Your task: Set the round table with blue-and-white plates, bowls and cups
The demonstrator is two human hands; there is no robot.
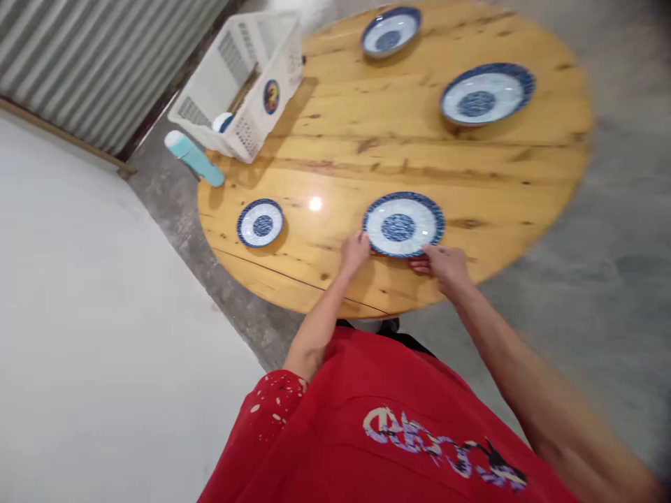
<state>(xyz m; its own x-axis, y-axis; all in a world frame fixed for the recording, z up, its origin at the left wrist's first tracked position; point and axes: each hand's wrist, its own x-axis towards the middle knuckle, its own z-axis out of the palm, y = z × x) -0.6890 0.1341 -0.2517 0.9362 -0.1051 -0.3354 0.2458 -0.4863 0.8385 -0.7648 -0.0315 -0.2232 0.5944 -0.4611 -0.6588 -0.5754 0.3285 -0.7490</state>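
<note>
A blue-and-white plate (399, 227) is at the near side of the round wooden table (335, 161), held from both sides. My left hand (356, 253) is closed on its left rim. On the lower right rim, my right hand (443, 267) pinches the edge with the thumb on top and fingers below. Whether the plate's base touches the wood, I cannot tell. To the left lies a smaller plate (261, 223) with the same blue rim and centre patch. Farther back are two more patterned dishes, an oval one (487, 94) at the right and another (391, 32) at the far edge.
A white plastic basket (251, 136) stands at the table's left back, with a blue-and-white piece of crockery (224, 122) inside. Beside it is a light-blue bottle (195, 159) at the table edge. A white wall (105, 314) runs along the left.
</note>
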